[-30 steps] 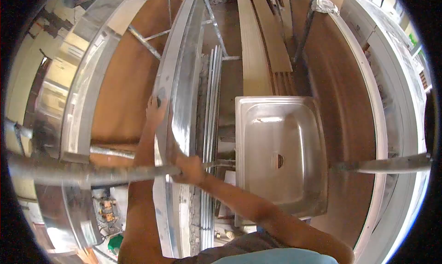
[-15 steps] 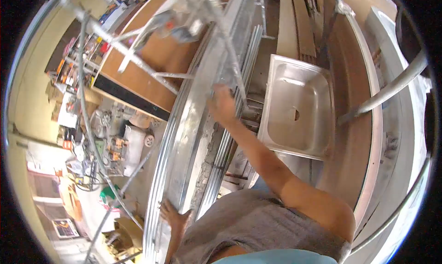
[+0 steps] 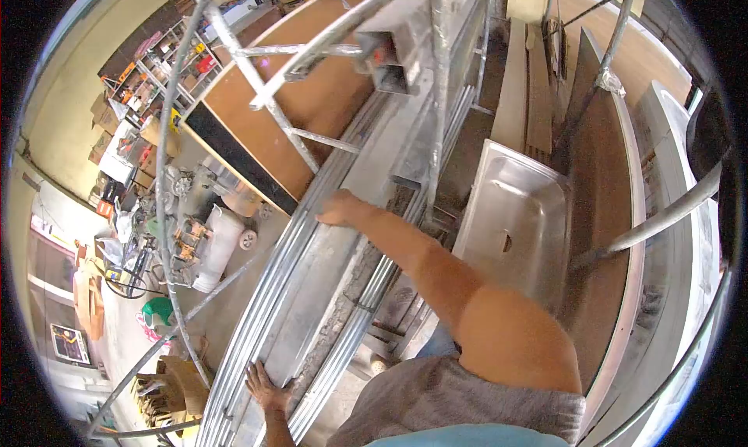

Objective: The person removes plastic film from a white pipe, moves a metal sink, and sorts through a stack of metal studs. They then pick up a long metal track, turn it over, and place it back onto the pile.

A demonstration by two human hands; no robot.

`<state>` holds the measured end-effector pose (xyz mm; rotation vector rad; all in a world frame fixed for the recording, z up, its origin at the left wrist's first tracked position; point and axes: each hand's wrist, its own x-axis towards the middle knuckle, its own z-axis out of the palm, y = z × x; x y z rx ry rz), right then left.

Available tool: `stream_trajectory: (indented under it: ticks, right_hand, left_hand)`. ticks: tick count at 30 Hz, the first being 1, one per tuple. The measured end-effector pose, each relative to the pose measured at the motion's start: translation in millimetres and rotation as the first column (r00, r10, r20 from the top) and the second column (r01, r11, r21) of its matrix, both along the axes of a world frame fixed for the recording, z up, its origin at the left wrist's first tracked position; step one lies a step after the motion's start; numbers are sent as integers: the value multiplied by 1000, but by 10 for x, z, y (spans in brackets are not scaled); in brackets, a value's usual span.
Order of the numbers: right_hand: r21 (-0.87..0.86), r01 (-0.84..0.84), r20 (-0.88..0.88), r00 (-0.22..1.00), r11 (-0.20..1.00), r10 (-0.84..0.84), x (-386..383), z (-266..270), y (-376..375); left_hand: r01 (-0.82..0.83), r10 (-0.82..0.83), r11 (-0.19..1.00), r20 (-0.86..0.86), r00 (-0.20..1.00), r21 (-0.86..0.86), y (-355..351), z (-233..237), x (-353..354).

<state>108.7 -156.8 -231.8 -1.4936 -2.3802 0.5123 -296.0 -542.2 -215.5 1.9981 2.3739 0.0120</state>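
My left hand [image 3: 269, 388] lies with fingers spread on the long metal tubes, near the bottom of the view. Farther up the same stack, my right hand [image 3: 340, 209] rests where a wide flat metal profile [image 3: 304, 291] meets a bundle of thin shiny metal tubes [image 3: 257, 299]. Its fingers are partly bent, and I see no single piece held in them. A second bundle of thin tubes [image 3: 362, 299] runs along the right side of the profile. Beyond my right hand, the open ends of square metal tubes [image 3: 389, 61] stick out between the rack bars.
A stainless steel sink [image 3: 514, 229] stands at the right, beside a curved brown panel [image 3: 600, 237]. Metal scaffold bars [image 3: 440, 96] cross the space ahead. A brown board [image 3: 300, 89] with a black strip leans at the left. Tools and a white tank [image 3: 214, 248] crowd the floor there.
My right hand has moved left across the wide profile to the thin tubes. My left hand stays on the tubes. The camera view has shifted.
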Motion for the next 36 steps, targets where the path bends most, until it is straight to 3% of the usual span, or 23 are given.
stream_trajectory:
  ticks: [2, 8, 11, 14, 15, 17, 18, 19, 21, 23, 26, 27, 28, 30, 31, 33, 34, 35, 36]
  right_hand:
    - [-155, 4, 95, 995, 988, 11, -54, 29, 104]
    - [-27, -26, -14, 1000, 999, 26, -176, -182, 150]
    - [89, -198, -148, 967, 976, 209, -2, -344, 146]
    - [80, -438, -304, 845, 895, 440, 478, -649, 228]
    - [94, -524, -371, 771, 847, 518, 493, -745, 387]
    - [-310, -221, -228, 962, 925, 153, 96, -128, 270]
    - [-464, -33, -90, 996, 885, -10, -110, 210, 244]
    - [-445, -127, 109, 975, 886, 195, -90, 24, 583]
    - [-308, 121, 310, 951, 944, -20, -181, 33, 573]
    - [-387, 197, 385, 922, 901, -36, -271, 50, 680]
    - [-215, 200, 542, 839, 956, -53, -239, 152, 474]
    - [-200, 219, 562, 824, 955, -71, -190, 33, 506]
    - [-169, 52, 567, 822, 984, 54, -70, -160, 665]
    - [-113, -79, 470, 874, 990, 123, -23, 106, 291]
    - [-77, -42, 333, 941, 996, 65, -359, 295, -161]
    - [50, 6, 405, 914, 999, -26, -666, 486, -777]
    - [99, 26, 304, 951, 995, -55, -694, 489, -997]
    - [152, 50, 190, 979, 987, -79, -673, 367, -1154]
    - [213, -88, 271, 962, 973, 28, -420, -17, -1113]
  left_hand:
    - [28, -27, 999, -47, 999, 36, 9, -18, -32]
    - [58, -51, 996, -91, 995, 73, -10, -66, -165]
    - [41, -44, 999, -92, 995, -33, 2, -121, -324]
    - [332, -278, 908, -227, 934, 256, 112, -530, -726]
    - [205, -210, 956, -1, 978, 209, 180, -93, -391]
    - [77, -82, 988, 33, 996, 135, 89, -95, -357]
    - [36, -44, 998, 145, 988, 58, 118, 49, -336]
    - [28, -45, 988, 106, 993, 154, 140, 27, -302]
    - [20, -26, 998, 99, 995, 61, 280, 85, -320]
    - [-17, 12, 999, 146, 989, 36, 328, 80, -330]
    - [-39, 32, 999, 165, 986, 38, 350, 88, -145]
    - [-25, 22, 1000, 175, 984, 11, 345, 81, -170]
    - [0, -5, 1000, 204, 979, 23, 334, 84, -248]
    - [60, -68, 998, 380, 922, 35, 362, 77, -291]
    - [25, -48, 998, 404, 913, 63, 342, 69, -327]
    - [-44, 7, 996, 418, 908, 79, 215, 161, -608]
    - [-91, 54, 993, 401, 915, 73, 143, 235, -795]
    - [-142, 123, 990, 393, 911, 18, 112, 93, -982]
    - [-183, 181, 983, 373, 910, -31, 93, -31, -1090]
